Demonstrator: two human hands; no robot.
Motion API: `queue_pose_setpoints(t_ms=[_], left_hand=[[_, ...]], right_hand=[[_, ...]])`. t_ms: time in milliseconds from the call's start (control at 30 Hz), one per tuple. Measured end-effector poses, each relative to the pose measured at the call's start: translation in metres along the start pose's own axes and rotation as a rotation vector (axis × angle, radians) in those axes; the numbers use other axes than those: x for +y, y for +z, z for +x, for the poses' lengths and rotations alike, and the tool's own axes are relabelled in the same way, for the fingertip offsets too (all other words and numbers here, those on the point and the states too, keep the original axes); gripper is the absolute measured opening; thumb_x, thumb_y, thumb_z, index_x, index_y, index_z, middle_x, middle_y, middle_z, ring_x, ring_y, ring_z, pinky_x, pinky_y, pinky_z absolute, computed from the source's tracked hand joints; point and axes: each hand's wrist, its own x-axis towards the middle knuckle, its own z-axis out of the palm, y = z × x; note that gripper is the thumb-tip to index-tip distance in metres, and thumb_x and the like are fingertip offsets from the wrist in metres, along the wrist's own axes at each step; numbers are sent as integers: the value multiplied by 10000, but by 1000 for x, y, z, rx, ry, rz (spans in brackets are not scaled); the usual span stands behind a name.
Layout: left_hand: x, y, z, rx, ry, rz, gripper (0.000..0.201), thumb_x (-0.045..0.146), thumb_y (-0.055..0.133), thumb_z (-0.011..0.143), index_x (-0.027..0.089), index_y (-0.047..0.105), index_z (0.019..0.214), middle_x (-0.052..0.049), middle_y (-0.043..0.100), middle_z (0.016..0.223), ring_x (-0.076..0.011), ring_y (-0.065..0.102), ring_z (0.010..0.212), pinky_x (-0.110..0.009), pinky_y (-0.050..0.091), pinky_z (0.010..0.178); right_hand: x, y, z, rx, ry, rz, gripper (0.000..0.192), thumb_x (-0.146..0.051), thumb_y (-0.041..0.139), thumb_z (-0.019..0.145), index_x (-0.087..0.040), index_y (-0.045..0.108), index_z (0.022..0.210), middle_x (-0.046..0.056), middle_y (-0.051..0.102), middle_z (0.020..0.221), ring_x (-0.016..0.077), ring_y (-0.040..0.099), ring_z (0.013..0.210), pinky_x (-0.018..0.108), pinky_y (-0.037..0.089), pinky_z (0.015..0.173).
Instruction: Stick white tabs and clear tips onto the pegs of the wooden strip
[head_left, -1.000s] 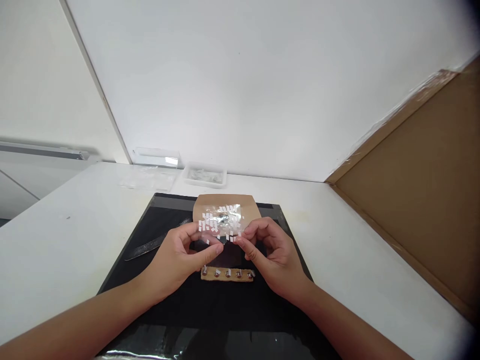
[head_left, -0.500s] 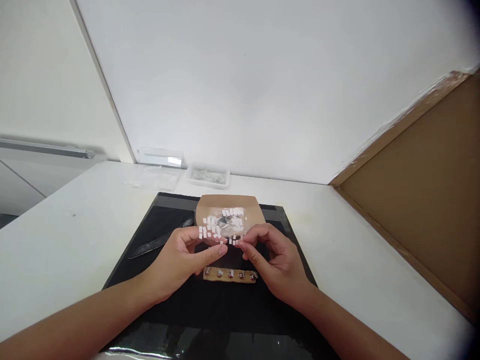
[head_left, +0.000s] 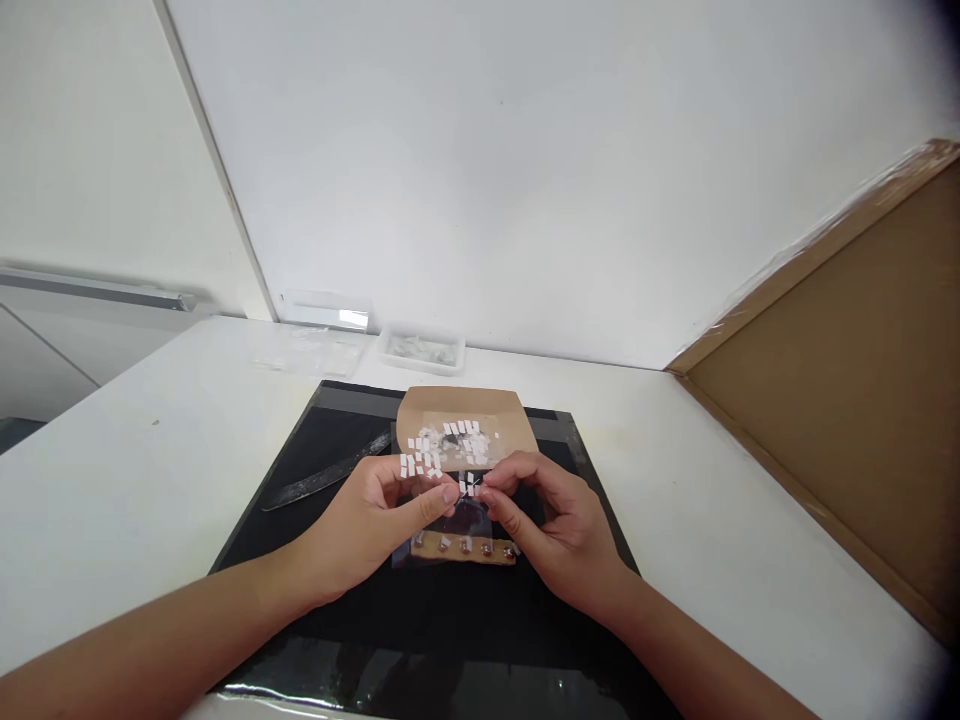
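Between thumb and fingers, my left hand (head_left: 401, 505) pinches a clear plastic sheet (head_left: 403, 556) dotted with small white rectangular pieces (head_left: 421, 462). My right hand (head_left: 544, 510) is closed in a pinch at the sheet's right side, beside a few white pieces; what sits between its fingertips is too small to make out. Below the hands, a tan strip (head_left: 476, 551) with a row of several shiny round beads lies partly behind the see-through sheet. Behind the hands is a brown card (head_left: 491, 403), with more white bits showing in front of it.
A black mat (head_left: 360, 620) lies under the work on the white table (head_left: 135, 480). On it, left of my hands, is a dark flat stick (head_left: 322, 482). A translucent tray (head_left: 421, 365) and clear plastic bags (head_left: 311, 350) are at the back. A brown board (head_left: 832, 350) leans at right.
The clear sheet now shows its lower part over the beaded strip, seemingly tilted more toward me. Both hands keep their pinches. The whole view has shifted slightly.
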Motion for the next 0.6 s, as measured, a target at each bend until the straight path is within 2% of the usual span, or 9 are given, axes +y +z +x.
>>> queue_pose_setpoints(t_ms=[200, 333, 467, 600], left_hand=[[1, 1, 0, 32, 16, 17, 321, 475, 787, 919, 155, 795, 952, -56, 757, 828, -141, 642, 688, -194, 432, 503], [0, 0, 1, -16, 24, 13, 333, 495, 759, 941, 165, 787, 981, -37, 724, 770, -160, 661, 721, -206, 466, 528], [-3, 1, 1, -57, 58, -26, 259, 442, 760, 958, 186, 781, 993, -35, 760, 845, -198, 721, 899, -256, 578, 733], [-3, 1, 1, -93, 94, -47, 232, 413, 744, 978, 195, 794, 1038, -54, 791, 995, -223, 730, 1052, -310, 581, 936]], right_hand=[[0, -2, 2, -49, -66, -50, 80, -266, 729, 977, -257, 705, 1053, 19, 731, 904, 173, 700, 773, 316, 606, 713], [0, -3, 4, -77, -126, -105, 132, -264, 748, 967, -282, 706, 1090, 16, 736, 913, 190, 698, 794, 351, 600, 744], [-3, -3, 5, -67, -161, -154, 142, -283, 778, 955, -289, 721, 1085, 22, 738, 919, 202, 699, 813, 368, 595, 754], [-7, -3, 5, -25, -215, -213, 159, -288, 817, 932, -289, 725, 1062, 23, 743, 934, 207, 703, 838, 370, 588, 751]])
